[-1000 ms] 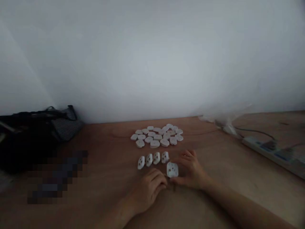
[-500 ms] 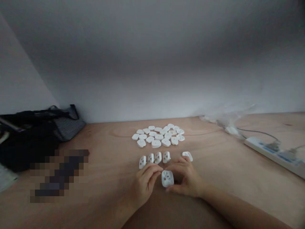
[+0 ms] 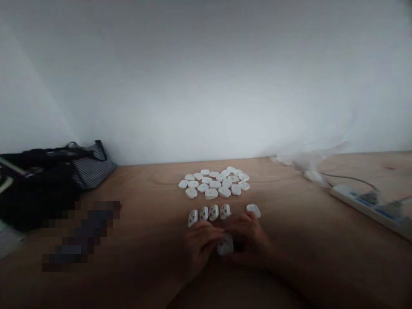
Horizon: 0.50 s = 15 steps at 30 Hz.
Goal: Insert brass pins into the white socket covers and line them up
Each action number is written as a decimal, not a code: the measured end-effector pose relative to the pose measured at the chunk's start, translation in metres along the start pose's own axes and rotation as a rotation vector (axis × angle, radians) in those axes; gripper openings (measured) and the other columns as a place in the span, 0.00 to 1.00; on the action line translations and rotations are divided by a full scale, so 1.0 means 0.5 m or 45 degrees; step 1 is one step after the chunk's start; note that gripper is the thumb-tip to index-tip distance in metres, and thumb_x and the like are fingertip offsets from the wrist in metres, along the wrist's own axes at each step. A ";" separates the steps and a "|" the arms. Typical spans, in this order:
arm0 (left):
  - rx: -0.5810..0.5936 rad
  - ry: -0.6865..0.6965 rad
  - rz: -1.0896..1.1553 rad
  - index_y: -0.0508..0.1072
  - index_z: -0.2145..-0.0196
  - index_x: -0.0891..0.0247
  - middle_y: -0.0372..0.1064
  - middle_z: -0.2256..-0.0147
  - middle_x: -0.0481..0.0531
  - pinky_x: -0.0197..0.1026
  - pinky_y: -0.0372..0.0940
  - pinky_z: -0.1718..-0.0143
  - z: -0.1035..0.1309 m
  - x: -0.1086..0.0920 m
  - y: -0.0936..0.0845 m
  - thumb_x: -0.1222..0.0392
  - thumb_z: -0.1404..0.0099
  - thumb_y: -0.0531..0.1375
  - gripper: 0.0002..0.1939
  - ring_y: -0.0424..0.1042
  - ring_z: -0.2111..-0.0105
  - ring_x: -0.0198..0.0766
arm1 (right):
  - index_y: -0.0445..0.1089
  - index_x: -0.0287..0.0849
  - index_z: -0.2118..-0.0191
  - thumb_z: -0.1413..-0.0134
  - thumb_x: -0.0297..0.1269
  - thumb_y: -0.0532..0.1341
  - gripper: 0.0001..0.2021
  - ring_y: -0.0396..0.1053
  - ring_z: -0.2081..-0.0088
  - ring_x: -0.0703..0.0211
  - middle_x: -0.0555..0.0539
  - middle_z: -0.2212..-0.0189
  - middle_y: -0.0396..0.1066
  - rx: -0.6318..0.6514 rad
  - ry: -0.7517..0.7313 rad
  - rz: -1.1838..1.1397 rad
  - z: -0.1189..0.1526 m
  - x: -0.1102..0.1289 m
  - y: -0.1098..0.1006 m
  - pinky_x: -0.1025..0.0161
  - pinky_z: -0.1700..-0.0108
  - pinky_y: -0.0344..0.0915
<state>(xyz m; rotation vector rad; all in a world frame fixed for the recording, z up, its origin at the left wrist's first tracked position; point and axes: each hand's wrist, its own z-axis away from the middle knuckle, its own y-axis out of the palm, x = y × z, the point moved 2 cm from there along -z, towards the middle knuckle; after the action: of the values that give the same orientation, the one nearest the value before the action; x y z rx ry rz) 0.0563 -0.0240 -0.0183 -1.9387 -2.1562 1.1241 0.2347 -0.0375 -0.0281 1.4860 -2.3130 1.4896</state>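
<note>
A small white plastic housing [image 3: 225, 245], a rounded square with dark openings in its face, is held up between my hands. My right hand [image 3: 252, 240] grips it from the right, with the thumb low and the fingers above. My left hand [image 3: 202, 242] is closed in a pinch at its upper left edge; whatever is between those fingertips is too dark and small to make out. Just beyond my hands stands a short row of similar white housings [image 3: 213, 212], dark openings showing. A single white cover piece [image 3: 253, 210] lies beyond my right fingers.
Further back on the wooden table [image 3: 144, 206] lies a cluster of white pieces [image 3: 214, 184]. To the right are a power strip [image 3: 370, 208] with cords and a clear plastic bag [image 3: 305, 163]. A black bag [image 3: 41, 184] and a blurred-out dark object [image 3: 83, 236] are at the left.
My left fingertips have shifted slightly right, over the upper edge of the held housing. The housing has moved a little down and left. My hands and the near table look darker.
</note>
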 end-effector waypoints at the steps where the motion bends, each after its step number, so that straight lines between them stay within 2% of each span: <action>1: 0.002 0.002 0.004 0.75 0.63 0.61 0.76 0.66 0.53 0.39 0.69 0.65 0.000 -0.001 0.000 0.66 0.36 0.58 0.07 0.71 0.66 0.37 | 0.71 0.48 0.59 0.61 0.55 0.66 0.23 0.69 0.61 0.52 0.50 0.66 0.75 -0.001 0.002 0.006 -0.001 0.001 -0.001 0.54 0.55 0.54; 11: -0.027 -0.045 0.054 0.76 0.63 0.60 0.77 0.66 0.53 0.38 0.69 0.67 0.000 0.001 0.002 0.65 0.37 0.59 0.07 0.71 0.67 0.37 | 0.70 0.48 0.58 0.62 0.54 0.67 0.24 0.69 0.61 0.51 0.49 0.65 0.75 -0.043 -0.008 0.026 0.003 0.001 0.001 0.53 0.55 0.55; 15: -0.043 -0.061 0.054 0.76 0.64 0.60 0.77 0.68 0.51 0.38 0.68 0.66 -0.001 0.003 0.002 0.66 0.38 0.60 0.06 0.71 0.67 0.37 | 0.68 0.46 0.58 0.67 0.53 0.69 0.28 0.69 0.60 0.50 0.47 0.63 0.74 -0.117 0.040 0.030 0.007 -0.001 0.003 0.52 0.53 0.55</action>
<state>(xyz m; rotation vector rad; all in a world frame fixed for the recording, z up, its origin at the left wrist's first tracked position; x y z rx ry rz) 0.0569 -0.0223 -0.0193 -2.0015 -2.1816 1.1596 0.2355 -0.0394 -0.0316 1.4074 -2.3544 1.3813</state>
